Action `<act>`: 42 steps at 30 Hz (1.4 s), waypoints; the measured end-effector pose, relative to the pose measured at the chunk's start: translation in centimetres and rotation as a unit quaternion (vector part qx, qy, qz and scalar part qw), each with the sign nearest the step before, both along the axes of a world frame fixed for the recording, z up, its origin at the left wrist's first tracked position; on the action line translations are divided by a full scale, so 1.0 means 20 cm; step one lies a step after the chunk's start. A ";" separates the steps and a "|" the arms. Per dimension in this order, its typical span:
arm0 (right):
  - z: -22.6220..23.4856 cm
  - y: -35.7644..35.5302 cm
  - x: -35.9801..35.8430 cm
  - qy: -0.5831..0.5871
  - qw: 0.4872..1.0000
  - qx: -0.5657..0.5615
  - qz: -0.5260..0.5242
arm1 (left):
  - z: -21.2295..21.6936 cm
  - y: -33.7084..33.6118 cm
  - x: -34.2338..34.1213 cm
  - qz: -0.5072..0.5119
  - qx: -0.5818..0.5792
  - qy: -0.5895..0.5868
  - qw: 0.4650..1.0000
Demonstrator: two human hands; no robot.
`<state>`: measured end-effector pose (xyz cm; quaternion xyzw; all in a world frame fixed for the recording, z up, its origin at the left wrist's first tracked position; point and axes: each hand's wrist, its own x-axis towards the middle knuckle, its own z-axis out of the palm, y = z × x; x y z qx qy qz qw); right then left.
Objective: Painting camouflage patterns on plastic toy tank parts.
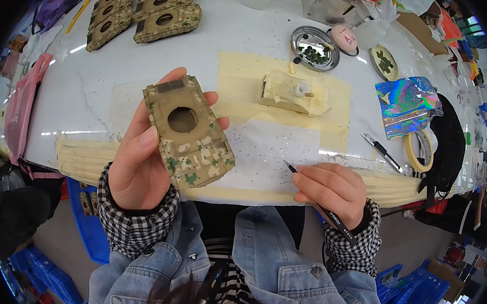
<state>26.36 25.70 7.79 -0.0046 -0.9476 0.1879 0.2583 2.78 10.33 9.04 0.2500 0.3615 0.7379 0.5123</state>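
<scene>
**Head view — model tank hull in hand, brush at the table edge**

Item 1. Left hand (pixel 142 161): raised above the near edge of the white table (pixel 88 94), palm up and tilted toward the camera. It grips a camouflage tank hull (pixel 189 132), thumb pressed on the left side, fingertips showing past the far and right edges. The hull lies top face up, its round turret hole clear of the fingers; held so, probably to keep the painted top in plain sight and untouched. Checked cuff and denim sleeve come in from the lower edge.

Item 2. Right hand (pixel 332 190): resting at the table's near edge, knuckles up, fingers curled tight around a thin black brush (pixel 314 199). The tip points up and left over a white paper sheet (pixel 278 149) speckled with dark dots; the handle runs back over the wrist. A pen-like grip, likely for fine strokes.

Item 3. Tan turret part (pixel 287 92): on a patch of yellowish masking tape, well apart from both hands.

Item 4. Row of camouflage hulls (pixel 146 10): far left of the table.

Item 5. Round metal dish (pixel 314 49) with dark green pieces; a tape roll (pixel 420 150) and a craft knife (pixel 382 152) to the right.
</scene>
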 end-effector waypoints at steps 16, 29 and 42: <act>0.00 0.00 0.00 -0.003 0.999 -0.032 -0.010 | -0.02 -0.01 -0.04 -0.053 0.011 -0.020 0.998; 0.00 0.02 0.04 0.002 0.938 -0.333 -0.091 | 0.01 0.01 0.00 -0.002 -0.012 -0.005 1.000; 0.13 -0.05 -0.01 0.100 0.767 -0.624 -0.111 | 0.04 -0.08 0.05 -0.080 -0.062 -0.033 0.994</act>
